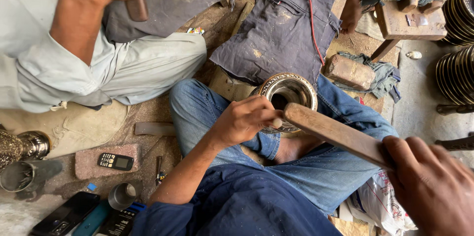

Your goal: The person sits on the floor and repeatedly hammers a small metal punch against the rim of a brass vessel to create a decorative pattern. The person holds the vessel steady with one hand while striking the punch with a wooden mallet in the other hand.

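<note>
Left hand [244,120] fingers pinch small punch against rim of ornate metal bowl [289,92] in lap. Right hand [432,186], at 4 o'clock, grips wooden mallet [335,134]. Chasing step underway; next strike needs steady punch.

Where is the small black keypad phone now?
In the head view, the small black keypad phone lies low on the left, on a pinkish brick, above a metal cup.

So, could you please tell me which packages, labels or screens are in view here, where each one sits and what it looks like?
Keypad phone: on a pinkish slab, lower left; small, black, dark screen.
Smartphone: on the floor, bottom left; flat, black, screen dark.
Dark printed packet: bottom edge, beside the smartphone; black with pale print.
Plastic bag: bottom right, under the right hand; white, crumpled, red and dark print.
Small wrapper: floor, upper middle; multicoloured.
</note>
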